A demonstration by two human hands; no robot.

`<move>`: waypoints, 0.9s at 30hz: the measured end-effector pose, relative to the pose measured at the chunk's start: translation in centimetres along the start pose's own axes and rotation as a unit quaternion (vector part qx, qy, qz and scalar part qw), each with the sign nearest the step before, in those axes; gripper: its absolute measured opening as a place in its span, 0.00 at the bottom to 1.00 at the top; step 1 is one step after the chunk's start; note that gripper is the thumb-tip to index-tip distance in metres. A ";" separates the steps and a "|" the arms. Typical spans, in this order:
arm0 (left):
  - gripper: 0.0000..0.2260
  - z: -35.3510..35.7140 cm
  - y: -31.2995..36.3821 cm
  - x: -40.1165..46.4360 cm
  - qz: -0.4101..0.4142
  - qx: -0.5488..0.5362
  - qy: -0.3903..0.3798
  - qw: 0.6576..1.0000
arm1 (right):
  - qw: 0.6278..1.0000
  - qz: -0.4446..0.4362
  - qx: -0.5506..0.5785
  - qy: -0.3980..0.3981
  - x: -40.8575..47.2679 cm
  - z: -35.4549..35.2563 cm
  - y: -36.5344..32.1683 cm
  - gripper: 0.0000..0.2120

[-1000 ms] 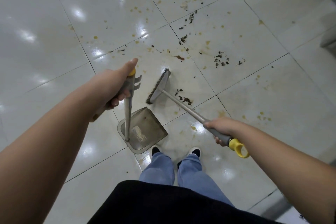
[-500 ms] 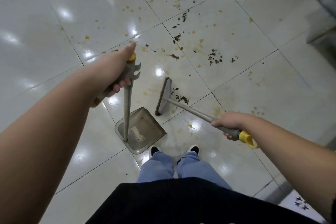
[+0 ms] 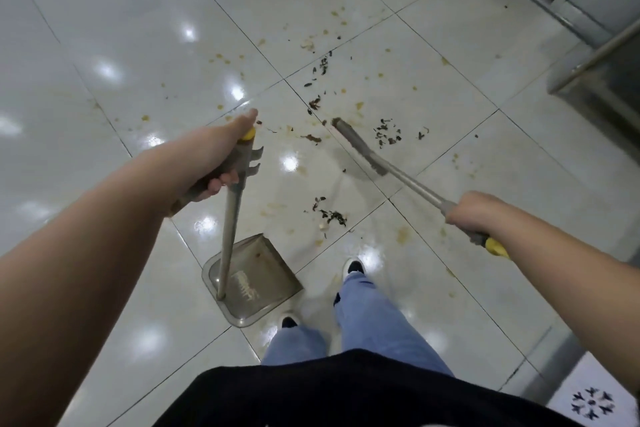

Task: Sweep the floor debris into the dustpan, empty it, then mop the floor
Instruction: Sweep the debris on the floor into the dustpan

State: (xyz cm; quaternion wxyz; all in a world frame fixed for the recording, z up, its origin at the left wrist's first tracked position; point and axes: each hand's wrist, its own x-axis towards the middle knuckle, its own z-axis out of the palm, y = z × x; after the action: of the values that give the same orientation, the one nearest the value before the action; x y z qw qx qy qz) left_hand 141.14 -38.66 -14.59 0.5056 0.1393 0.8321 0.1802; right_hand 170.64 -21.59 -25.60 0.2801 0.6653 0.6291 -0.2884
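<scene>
My left hand [image 3: 211,159] grips the yellow-capped top of the long dustpan handle [image 3: 229,222]. The grey dustpan [image 3: 266,274] sits flat on the white tiles, its open mouth facing away from me. My right hand [image 3: 476,213] grips the grey broom handle [image 3: 420,192] just above its yellow end. The broom head [image 3: 358,146] is out over the floor, between a dark debris patch [image 3: 388,133] on its right and smaller scraps on its left. Another small dark pile [image 3: 330,215] lies near the dustpan's mouth.
Yellowish stains and more dark crumbs [image 3: 322,68] dot the tiles further out. A metal cabinet base and frame [image 3: 595,55] fill the upper right corner. My feet in white-toed shoes [image 3: 353,267] stand just right of the dustpan. A patterned mat [image 3: 592,402] is at the bottom right.
The broom head swung away from the dustpan mouth, out and to the right toward the farther debris. A small pile stayed near the dustpan. My view shifted and one foot stepped forward.
</scene>
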 end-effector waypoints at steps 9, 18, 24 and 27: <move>0.36 2.7 3.8 2.5 -0.046 -0.026 0.065 0.996 | 0.990 0.003 -0.028 -0.141 11.3 -0.8 -2.7 0.17; 0.36 4.5 7.0 3.4 -0.062 -0.028 0.059 0.996 | 0.892 0.111 0.361 -0.247 13.3 4.4 -0.9 0.07; 0.35 4.5 4.7 2.0 -0.043 -0.038 0.059 0.997 | 0.941 0.082 0.239 -0.226 10.6 7.6 -1.6 0.13; 0.36 4.0 2.9 1.1 -0.039 -0.035 0.060 0.997 | 0.952 0.074 0.157 -0.251 6.7 8.7 -1.2 0.08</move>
State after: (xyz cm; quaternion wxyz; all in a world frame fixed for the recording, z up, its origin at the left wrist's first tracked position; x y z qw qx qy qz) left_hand 144.31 -34.99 -15.84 0.4663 0.0785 0.8587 0.1975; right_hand 169.44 -23.40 -36.49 0.3415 0.6519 0.4342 -0.5195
